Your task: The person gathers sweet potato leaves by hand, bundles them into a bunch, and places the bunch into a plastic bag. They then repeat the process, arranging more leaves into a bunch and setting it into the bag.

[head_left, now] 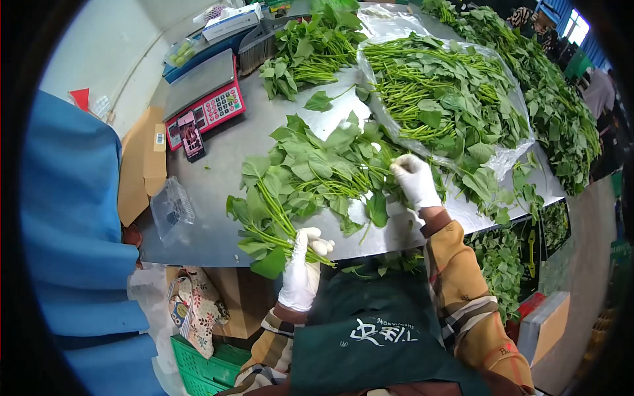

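Note:
My left hand (303, 267), in a white glove, is closed around a bunch of leafy green stems (274, 206). The leaves point away from me, and the cut ends stick out past the fingers at the lower right. A loose pile of the same leafy greens (323, 158) lies on the metal table (224, 228) just beyond. At the right end of that pile, my gloved right hand (416, 179) pinches at the stems with bent fingers. How many stems it has is hidden.
A plastic-lined heap of greens (442, 99) fills the back right. At the left are a red scale (210, 105), a phone (191, 136), a clear plastic box (173, 210) and cardboard (142, 165). A green crate (205, 369) stands below. Another person (538, 23) is at the far right.

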`<state>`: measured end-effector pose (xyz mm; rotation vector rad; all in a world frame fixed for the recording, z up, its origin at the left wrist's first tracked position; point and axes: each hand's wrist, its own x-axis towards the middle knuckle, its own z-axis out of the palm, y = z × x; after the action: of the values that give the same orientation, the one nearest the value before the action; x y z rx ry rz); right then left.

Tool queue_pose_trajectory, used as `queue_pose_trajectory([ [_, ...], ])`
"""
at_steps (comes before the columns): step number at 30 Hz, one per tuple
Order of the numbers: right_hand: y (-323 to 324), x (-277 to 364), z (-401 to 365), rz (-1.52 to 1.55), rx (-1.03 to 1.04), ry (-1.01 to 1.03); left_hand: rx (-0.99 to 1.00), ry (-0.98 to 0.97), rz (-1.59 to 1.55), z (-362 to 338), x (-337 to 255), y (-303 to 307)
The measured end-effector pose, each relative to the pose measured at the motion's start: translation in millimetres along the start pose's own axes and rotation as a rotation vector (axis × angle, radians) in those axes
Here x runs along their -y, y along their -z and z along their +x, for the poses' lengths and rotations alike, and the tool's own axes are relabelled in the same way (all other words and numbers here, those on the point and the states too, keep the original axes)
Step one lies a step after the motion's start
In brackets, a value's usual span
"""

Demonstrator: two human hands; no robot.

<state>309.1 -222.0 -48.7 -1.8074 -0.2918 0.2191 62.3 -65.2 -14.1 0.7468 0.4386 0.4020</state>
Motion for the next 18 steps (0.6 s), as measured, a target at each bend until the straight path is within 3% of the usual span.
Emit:
queue_pose_trajectory([
  [6, 20.6, 31.0, -18.7, 0.394, 0.044, -0.205, 0.072, 0.026, -0.036, 5.7, 6.5, 3.7],
  [9, 7.9, 55.8, -45.2, 0.441, 0.069, -0.132, 0.068, 0.048, 0.027, 6.6, 9.5, -3.6],
  [11, -10.4, 69.4, -70.1, 0.36, 0.236, 0.03, -0.012, 0.095, 0.084, 4.4, 5.1, -21.2],
  [13, -30.3, 70.8, -98.2, 0.139, 0.495, 0.152, 0.092, 0.13, 0.028, 6.7, 3.9, -25.2],
  [15, -40.3, 84.6, -111.8, 0.01, 0.624, 0.135, 0.137, 0.148, 0.003, 7.8, 0.7, -28.7],
  [17, -39.1, 80.5, -102.6, 0.109, 0.662, 0.139, 0.019, 0.117, -0.075, 7.9, 2.0, -22.6],
  [18, -40.5, 76.4, -93.9, 0.171, 0.58, 0.049, -0.007, 0.09, -0.105, 8.6, -1.0, -19.1],
])
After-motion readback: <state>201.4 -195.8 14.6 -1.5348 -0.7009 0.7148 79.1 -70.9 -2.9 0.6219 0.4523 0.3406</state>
